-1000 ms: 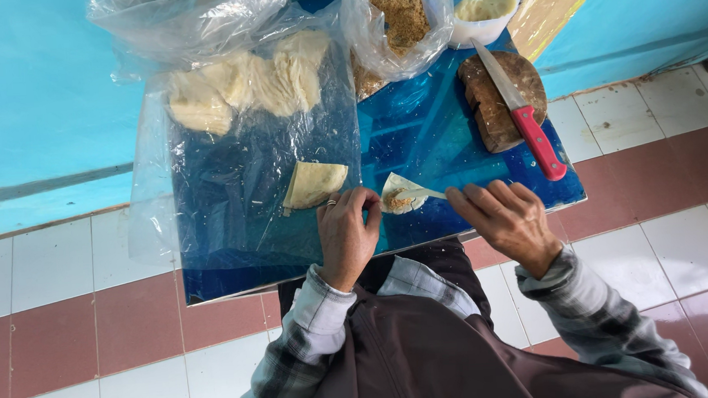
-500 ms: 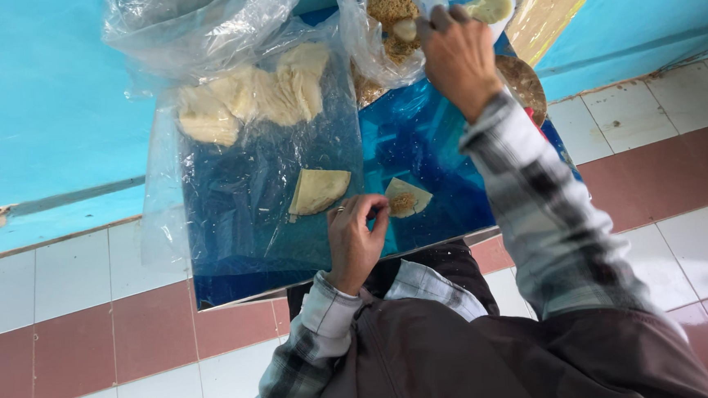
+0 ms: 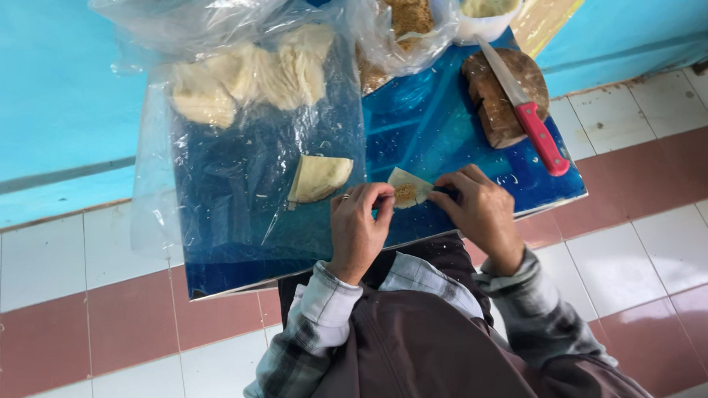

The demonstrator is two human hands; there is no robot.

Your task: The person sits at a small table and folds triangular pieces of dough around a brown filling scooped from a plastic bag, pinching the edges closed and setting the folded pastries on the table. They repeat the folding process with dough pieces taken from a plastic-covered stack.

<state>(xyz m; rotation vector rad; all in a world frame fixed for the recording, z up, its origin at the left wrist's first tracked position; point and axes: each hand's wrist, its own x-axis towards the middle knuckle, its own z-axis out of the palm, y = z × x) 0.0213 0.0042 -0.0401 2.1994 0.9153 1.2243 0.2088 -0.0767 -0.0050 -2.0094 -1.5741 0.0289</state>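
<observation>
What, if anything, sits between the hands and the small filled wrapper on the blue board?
Nothing visible. The left hand and right hand both touch the filled wrapper directly; the folded piece lies apart, beside the left hand.

Left hand (image 3: 357, 227): fingertips pinching the wrapper's near edge
Right hand (image 3: 479, 212): fingers on the wrapper's right side
Wrapper (image 3: 408, 189): small, pale, brown filling inside
Folded piece (image 3: 317, 177): just left, on plastic sheet (image 3: 239, 198)
Knife (image 3: 526, 108): red handle, across brown block (image 3: 497, 100)

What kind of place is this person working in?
Probably a small, informal food-making spot, perhaps a home or a stall. Both hands, left hand and right hand, hold a filled dough wrapper on a blue tabletop, beside bagged dough pieces and a red-handled knife.
</observation>
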